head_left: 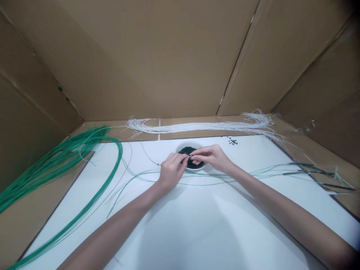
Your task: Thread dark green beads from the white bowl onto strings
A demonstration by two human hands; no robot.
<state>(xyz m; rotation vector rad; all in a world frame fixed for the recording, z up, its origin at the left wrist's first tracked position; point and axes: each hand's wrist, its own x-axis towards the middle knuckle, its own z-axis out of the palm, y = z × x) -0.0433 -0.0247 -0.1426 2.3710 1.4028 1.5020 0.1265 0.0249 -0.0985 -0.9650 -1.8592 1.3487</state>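
Note:
Both hands meet over a white bowl (194,169) that holds many small black beads (185,150). My left hand (171,170) is closed in a pinch on a thin white wire (149,156), which trails from it toward the back left. My right hand (212,158) pinches at nearly the same spot, its fingertips almost touching the left ones; a small light tip shows between them, and what exactly the right fingers grip is too small to make out.
Green wires (50,165) lie bundled at left and curve forward. White wires (197,127) stretch along the back edge. Loose black beads (232,141) sit behind the bowl to the right. Beaded dark strands (312,172) lie at right on the white board (185,232). Cardboard walls surround everything.

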